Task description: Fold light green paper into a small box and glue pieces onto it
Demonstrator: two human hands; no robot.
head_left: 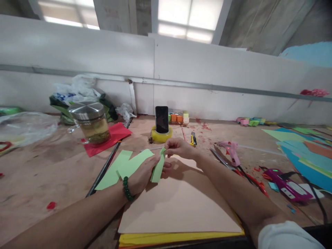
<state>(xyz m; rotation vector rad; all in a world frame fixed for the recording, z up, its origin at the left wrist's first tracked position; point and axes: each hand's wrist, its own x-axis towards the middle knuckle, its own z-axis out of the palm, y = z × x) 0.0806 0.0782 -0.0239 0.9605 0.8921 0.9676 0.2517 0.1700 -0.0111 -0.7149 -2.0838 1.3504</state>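
Observation:
A narrow folded strip of light green paper (158,170) hangs upright between my hands, over a stack of pale pink sheets (181,207). My left hand (145,173), below a green bead bracelet, holds the strip from the left side. The fingertips of my right hand (178,148) pinch its top end. Flat green paper pieces (116,171) lie left of the stack, partly under my left hand and wrist.
A phone (162,119) leans upright on a yellow tape roll (162,136). A glass tea mug (93,124) stands on red paper at left. A yellow cutter (193,139), scissors (259,183), a pink glue gun (230,150) and a purple device (287,186) lie right.

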